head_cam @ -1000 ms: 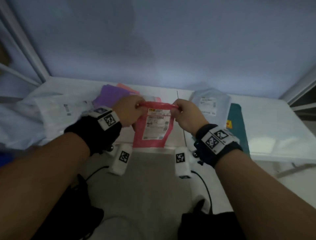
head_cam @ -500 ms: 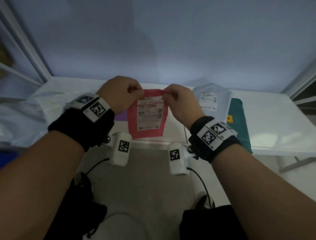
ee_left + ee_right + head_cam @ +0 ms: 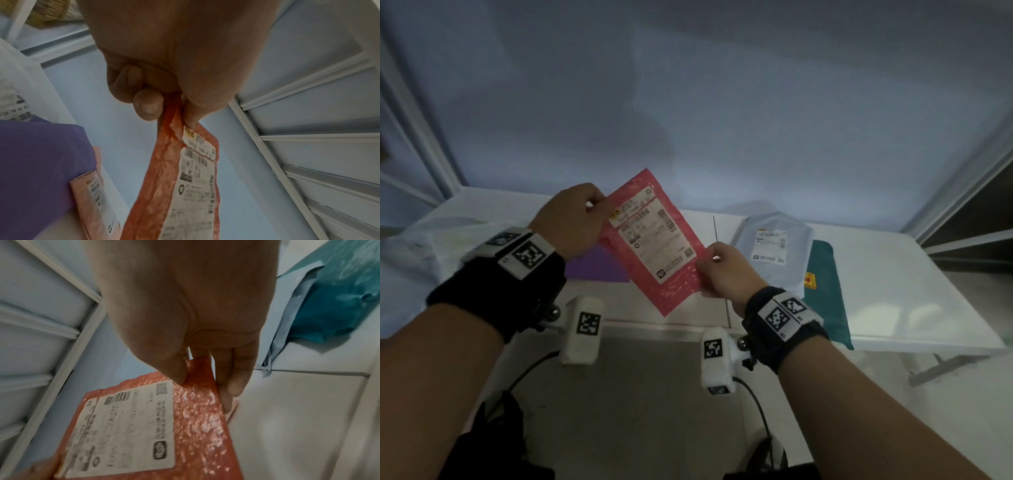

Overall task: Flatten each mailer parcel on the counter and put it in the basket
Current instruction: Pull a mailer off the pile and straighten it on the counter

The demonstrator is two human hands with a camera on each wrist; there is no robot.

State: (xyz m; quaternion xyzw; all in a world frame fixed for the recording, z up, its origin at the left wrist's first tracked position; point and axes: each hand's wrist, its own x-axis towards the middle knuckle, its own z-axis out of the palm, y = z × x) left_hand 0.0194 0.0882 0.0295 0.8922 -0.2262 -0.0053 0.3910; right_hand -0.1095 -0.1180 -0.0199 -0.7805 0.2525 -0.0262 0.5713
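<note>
Red mailer parcel (image 3: 654,240): held up in the air above the front edge of the counter, clear of its surface, tilted so one corner points down and another up. White shipping label faces the head camera; bubbled plastic surface shows in the right wrist view (image 3: 197,418).
Counter (image 3: 893,274): white top running the width of the view, with a seam line near the middle; pale wall behind.
White mailer (image 3: 424,253): large, crumpled, lying at the far left end of the counter; printed label seen in the left wrist view.
Grey mailer (image 3: 774,246): lying flat right of centre, label up, partly overlapping the teal mailer.
Teal mailer (image 3: 825,294): lying flat just right of the grey one, with a small yellow sticker near its left edge; near end reaches the counter's front edge.
Purple mailer (image 3: 595,267): lying on the counter behind the left hand, mostly hidden in the head view.
Pink mailer (image 3: 92,194): paler, labelled, lying against the purple one; seen only in the left wrist view.
Left hand (image 3: 571,219): fingers curled, thumb and forefinger pinching the upper left edge of the red parcel.
Right hand (image 3: 726,270): thumb on the label side, fingers behind, pinching the lower right edge of the red parcel.
Wristbands: black band with a square coded tag on each wrist.
</note>
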